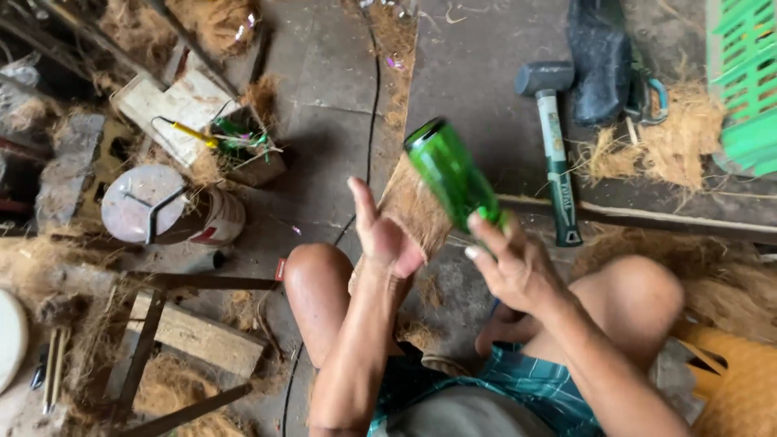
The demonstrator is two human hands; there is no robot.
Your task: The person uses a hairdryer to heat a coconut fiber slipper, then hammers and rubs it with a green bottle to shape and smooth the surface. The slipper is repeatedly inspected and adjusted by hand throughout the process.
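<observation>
My right hand grips a green glass bottle by its neck end, with the base tilted up and away to the left. My left hand holds a flat brown piece of coconut husk against the side of the bottle, thumb raised. Both hands are above my bent knees, and I sit on the floor in teal checked shorts.
A hammer with a green-and-white handle lies on a dark board at upper right, next to a black boot and a green plastic crate. Loose coconut fibre, a round tin, wooden planks and a black cable lie around.
</observation>
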